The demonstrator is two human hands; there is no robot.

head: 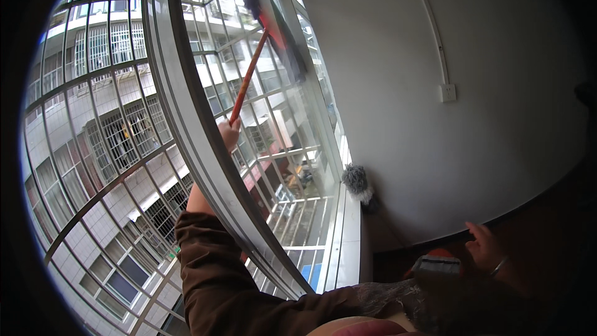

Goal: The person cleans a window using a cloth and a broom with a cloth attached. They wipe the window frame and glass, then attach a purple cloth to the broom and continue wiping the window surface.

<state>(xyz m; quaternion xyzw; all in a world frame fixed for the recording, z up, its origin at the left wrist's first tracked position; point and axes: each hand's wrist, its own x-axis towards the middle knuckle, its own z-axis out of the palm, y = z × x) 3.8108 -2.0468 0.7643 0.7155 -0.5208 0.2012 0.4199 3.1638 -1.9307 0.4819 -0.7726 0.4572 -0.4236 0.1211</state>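
My left hand (229,134) reaches out past the edge of the window frame (196,102). It grips the orange handle (248,77) of a long-handled window wiper. The wiper's red and dark head (275,28) is blurred and lies against the far side of the glass pane (284,116), tilted near the top. Part of my left forearm is hidden behind the frame. At the lower right, my right hand (485,247) hangs in shadow with fingers apart and nothing visible in it. Just left of it is a grey and orange object (437,263), too dark to name.
Metal security bars (109,116) enclose the outside of the window, with an apartment building (65,163) opposite. A fluffy grey duster head (357,182) leans by the sill (350,252). The white wall (387,102) carries a socket (447,93) and a cable conduit (431,23).
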